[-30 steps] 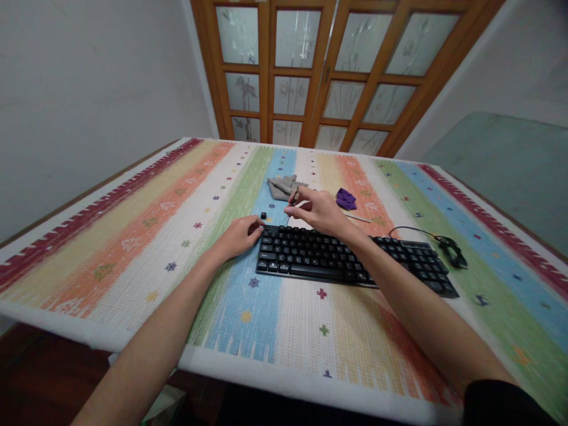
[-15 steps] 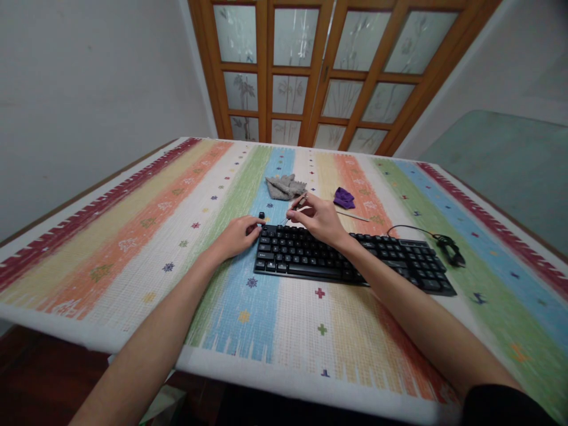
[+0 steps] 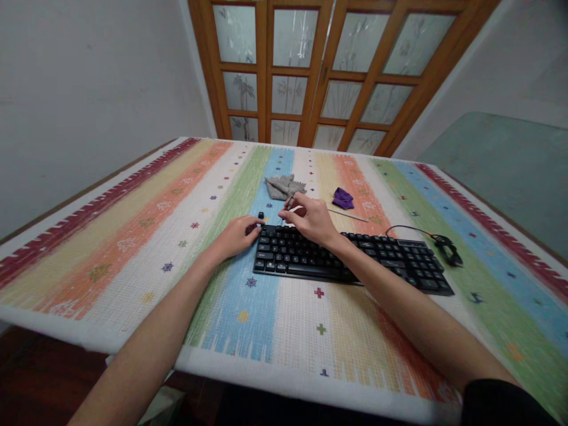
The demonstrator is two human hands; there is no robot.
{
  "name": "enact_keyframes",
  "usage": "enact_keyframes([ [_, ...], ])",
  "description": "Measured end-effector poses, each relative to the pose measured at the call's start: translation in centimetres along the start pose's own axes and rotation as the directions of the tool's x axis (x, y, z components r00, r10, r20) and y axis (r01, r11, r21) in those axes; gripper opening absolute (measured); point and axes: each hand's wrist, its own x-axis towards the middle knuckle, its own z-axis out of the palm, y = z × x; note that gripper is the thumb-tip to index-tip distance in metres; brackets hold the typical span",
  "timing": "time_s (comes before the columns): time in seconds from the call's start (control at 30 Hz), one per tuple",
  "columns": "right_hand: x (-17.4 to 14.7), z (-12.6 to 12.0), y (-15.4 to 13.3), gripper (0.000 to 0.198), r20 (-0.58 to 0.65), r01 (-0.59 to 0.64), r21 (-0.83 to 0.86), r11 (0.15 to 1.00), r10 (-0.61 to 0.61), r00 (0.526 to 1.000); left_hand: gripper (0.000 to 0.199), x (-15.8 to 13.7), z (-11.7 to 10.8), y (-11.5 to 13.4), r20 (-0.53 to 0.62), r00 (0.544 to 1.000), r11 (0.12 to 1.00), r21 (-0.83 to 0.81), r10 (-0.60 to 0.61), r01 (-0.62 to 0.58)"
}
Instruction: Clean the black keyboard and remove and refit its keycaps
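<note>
A black keyboard (image 3: 319, 271) lies across the striped cloth. My left hand (image 3: 242, 235) holds its upper left corner, fingers closed against the edge. Just beyond those fingertips a loose black keycap (image 3: 261, 215) sits on the cloth. My right hand (image 3: 313, 222) is over the top rows of keys, pinching a small tool with thin wires, which looks like a wire keycap puller (image 3: 290, 204). The wire ends point down at the keys near the upper left; whether they grip a keycap is too small to tell. The hand and forearm hide part of the keyboard.
Behind the right hand lie a crumpled grey cloth (image 3: 284, 187), a purple cloth (image 3: 343, 198) and a thin stick (image 3: 350, 215). The keyboard's bundled cable (image 3: 448, 251) rests at the right. A striped tablecloth (image 3: 177, 284) covers the table, with a greenish panel (image 3: 501, 165) beyond its right side.
My right hand has shifted slightly left with the wire puller, along the top rows of keys. My left hand stays at the keyboard's corner.
</note>
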Motion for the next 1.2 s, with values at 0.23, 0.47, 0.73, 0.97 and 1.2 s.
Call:
enact_keyframes([
  [0.23,0.1,0.7,0.0,0.025,0.04,0.05,-0.092,0.995,-0.046,0.998,0.031,0.0,0.0,0.0,-0.008,1.0,1.0,0.009,0.014,-0.014],
  [0.47,1.1,0.3,-0.3,0.021,0.131,0.098,-0.166,0.981,-0.076,0.988,0.032,0.0,0.2,-0.2,-0.02,1.0,1.0,0.002,0.019,-0.019],
  [0.73,1.5,0.9,0.3,0.023,0.076,-0.059,-0.027,0.998,0.061,0.995,0.031,0.0,0.1,-0.5,-0.021,0.999,0.999,-0.014,0.041,-0.042],
  [0.97,3.8,0.3,0.8,0.028,0.028,-0.276,0.198,0.941,0.276,0.961,0.029,0.1,0.2,-0.4,-0.005,0.999,0.999,-0.001,0.032,-0.032],
  [1.2,4.3,0.1,1.1,0.029,0.068,-0.183,0.174,0.967,0.174,0.982,0.03,0.1,0.1,-0.1,-0.004,1.0,1.0,0.006,0.027,-0.027],
])
